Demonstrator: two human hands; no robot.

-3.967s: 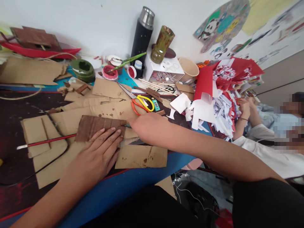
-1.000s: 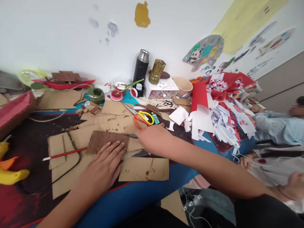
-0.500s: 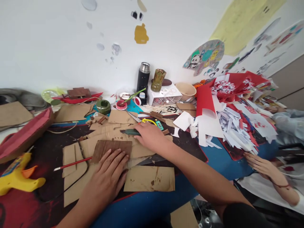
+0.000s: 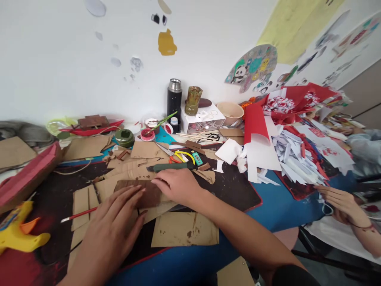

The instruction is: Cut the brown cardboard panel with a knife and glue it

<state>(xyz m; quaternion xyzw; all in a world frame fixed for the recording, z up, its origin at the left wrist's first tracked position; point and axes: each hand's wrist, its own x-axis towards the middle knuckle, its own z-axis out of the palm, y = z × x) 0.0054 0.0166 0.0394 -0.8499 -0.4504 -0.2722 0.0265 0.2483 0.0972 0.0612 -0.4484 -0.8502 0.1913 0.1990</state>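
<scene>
Brown-painted cardboard piece (image 4: 139,192) lies flat on plain cardboard sheets (image 4: 125,174) at the table (image 4: 268,206) centre. Left hand (image 4: 114,224) rests on it with fingers spread, grip released; right hand (image 4: 175,186) touches its right edge, grasping nothing. Green craft knife (image 4: 169,167) lies just beyond, set down; most surrounding cardboard remains unpainted.

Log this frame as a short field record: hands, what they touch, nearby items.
left hand: flat, fingers spread, on the brown painted card
right hand: palm down on the right end of the same card, holding nothing that shows
under the card: plain cardboard pieces
just beyond right hand: green-handled knife lying on the table, untouched
left of card: red paintbrush
far left: yellow glue gun
behind: scissors, black flask
other person: a hand at right edge
</scene>
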